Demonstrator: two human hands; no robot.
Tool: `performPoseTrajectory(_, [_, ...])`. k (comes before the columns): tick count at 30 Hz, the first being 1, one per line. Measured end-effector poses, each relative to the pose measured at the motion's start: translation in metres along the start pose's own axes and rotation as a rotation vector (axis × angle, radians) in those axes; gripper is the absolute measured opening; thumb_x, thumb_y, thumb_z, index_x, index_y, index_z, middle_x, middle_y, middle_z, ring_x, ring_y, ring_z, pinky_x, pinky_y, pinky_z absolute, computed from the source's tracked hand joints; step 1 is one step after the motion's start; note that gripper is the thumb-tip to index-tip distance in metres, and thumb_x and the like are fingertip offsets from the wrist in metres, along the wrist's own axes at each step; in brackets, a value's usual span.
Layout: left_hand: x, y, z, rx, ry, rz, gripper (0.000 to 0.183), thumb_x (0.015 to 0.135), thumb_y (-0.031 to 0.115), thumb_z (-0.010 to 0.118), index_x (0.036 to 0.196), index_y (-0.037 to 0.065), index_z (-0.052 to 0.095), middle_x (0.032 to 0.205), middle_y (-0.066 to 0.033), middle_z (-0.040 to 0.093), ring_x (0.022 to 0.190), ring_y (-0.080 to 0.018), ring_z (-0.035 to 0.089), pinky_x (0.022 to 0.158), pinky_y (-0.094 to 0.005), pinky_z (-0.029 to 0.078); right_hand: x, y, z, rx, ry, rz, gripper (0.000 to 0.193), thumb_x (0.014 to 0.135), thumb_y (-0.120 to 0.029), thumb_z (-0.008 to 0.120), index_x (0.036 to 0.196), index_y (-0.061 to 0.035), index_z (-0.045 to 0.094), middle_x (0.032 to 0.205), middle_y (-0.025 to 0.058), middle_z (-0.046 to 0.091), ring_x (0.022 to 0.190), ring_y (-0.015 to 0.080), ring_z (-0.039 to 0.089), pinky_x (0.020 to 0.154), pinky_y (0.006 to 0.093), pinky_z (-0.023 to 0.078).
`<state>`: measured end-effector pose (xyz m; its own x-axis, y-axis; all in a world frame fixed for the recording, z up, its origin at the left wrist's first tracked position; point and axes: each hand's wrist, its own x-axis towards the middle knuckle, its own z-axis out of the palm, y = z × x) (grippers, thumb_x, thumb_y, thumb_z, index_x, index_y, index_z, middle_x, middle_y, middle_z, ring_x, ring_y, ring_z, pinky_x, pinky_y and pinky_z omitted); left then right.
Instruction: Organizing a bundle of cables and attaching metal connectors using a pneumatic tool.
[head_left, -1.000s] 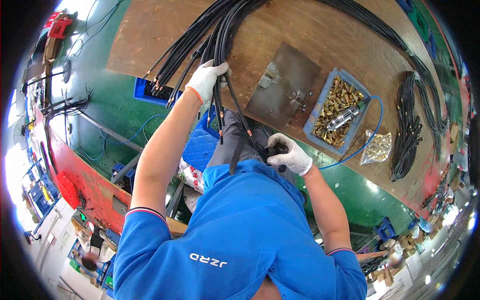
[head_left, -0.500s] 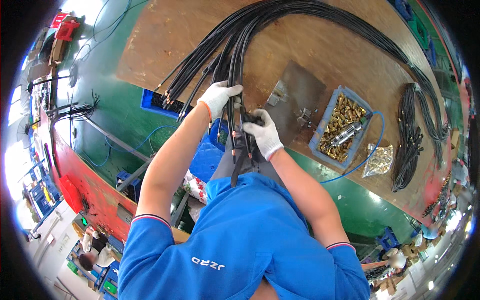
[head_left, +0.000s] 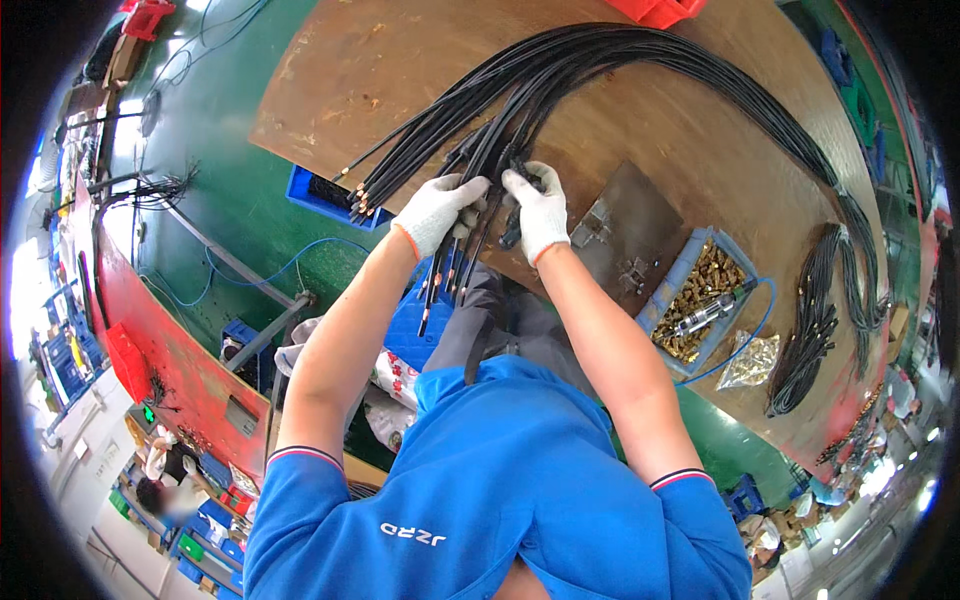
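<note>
Both my hands wear white gloves and are at the near edge of the table. My left hand (head_left: 437,212) is closed round several black cables (head_left: 480,150), whose bare copper-coloured ends hang below the fingers. Just to its right, my right hand (head_left: 540,210) is closed, thumb and finger pinched beside a cable. Small dark black pieces (head_left: 511,232) show in and under its fingers; their exact kind I cannot make out. More cable ends (head_left: 365,200) fan out over the table edge to the left. From there the bundle (head_left: 640,45) arcs across the table to the right.
On the brown table (head_left: 330,80) lie a dark metal plate (head_left: 640,215) with small metal fixtures, a blue bin (head_left: 655,310) of brass fittings with an air tool on top, a bag of fittings (head_left: 750,360) and a tied cable coil (head_left: 808,340). A blue crate (head_left: 300,195) sits below the edge.
Both hands have come nearer together, the right one rising along the cables with the black pieces. The view has shifted, and a red bin now shows at the table's far side.
</note>
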<state>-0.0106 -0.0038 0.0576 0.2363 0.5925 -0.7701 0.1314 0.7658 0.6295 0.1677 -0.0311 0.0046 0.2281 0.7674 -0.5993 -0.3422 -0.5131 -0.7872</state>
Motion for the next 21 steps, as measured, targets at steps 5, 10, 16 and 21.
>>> performPoseTrajectory(5, [0.004, -0.003, 0.013, -0.050, -0.036, 0.047, 0.026, 0.093, 0.029, 0.081, 0.099, 0.006, 0.069, 0.078, 0.0000, 0.064, 0.059, -0.0071, 0.054, 0.051, -0.0226, 0.041, -0.035, 0.012, -0.003, -0.348, -0.194, -0.177, 0.036, 0.090, -0.004, 0.079, 0.123, -0.0055, 0.064, 0.111, 0.0013, 0.068, 0.101, 0.0117, 0.064, 0.094, 0.0282, 0.053])
performPoseTrajectory(10, [-0.001, 0.009, 0.003, 0.007, 0.009, 0.078, 0.019, 0.089, 0.022, 0.082, 0.096, 0.008, 0.069, 0.076, 0.0012, 0.064, 0.059, -0.0071, 0.054, 0.053, -0.0228, 0.043, -0.054, -0.018, -0.017, -0.651, -0.252, -0.152, 0.046, 0.090, -0.017, 0.082, 0.132, -0.0072, 0.067, 0.117, 0.0072, 0.074, 0.107, 0.0149, 0.068, 0.099, 0.0321, 0.054])
performPoseTrajectory(16, [-0.009, 0.021, 0.011, 0.131, -0.031, 0.049, 0.030, 0.085, 0.027, 0.086, 0.099, 0.007, 0.069, 0.080, 0.0011, 0.066, 0.066, -0.0081, 0.060, 0.057, -0.0242, 0.047, -0.047, -0.050, -0.017, -0.945, -0.360, -0.247, 0.047, 0.087, -0.039, 0.082, 0.126, -0.0147, 0.070, 0.110, 0.0160, 0.076, 0.102, 0.0354, 0.074, 0.090, 0.0411, 0.057])
performPoseTrajectory(21, [-0.013, 0.009, 0.015, -0.034, -0.077, 0.059, 0.031, 0.097, 0.032, 0.076, 0.111, 0.005, 0.069, 0.085, -0.0004, 0.067, 0.072, -0.0097, 0.062, 0.062, -0.0245, 0.051, -0.045, -0.051, -0.027, -0.886, -0.352, -0.129, 0.049, 0.088, -0.039, 0.081, 0.127, -0.0128, 0.071, 0.113, 0.0168, 0.077, 0.106, 0.0337, 0.074, 0.092, 0.0405, 0.056])
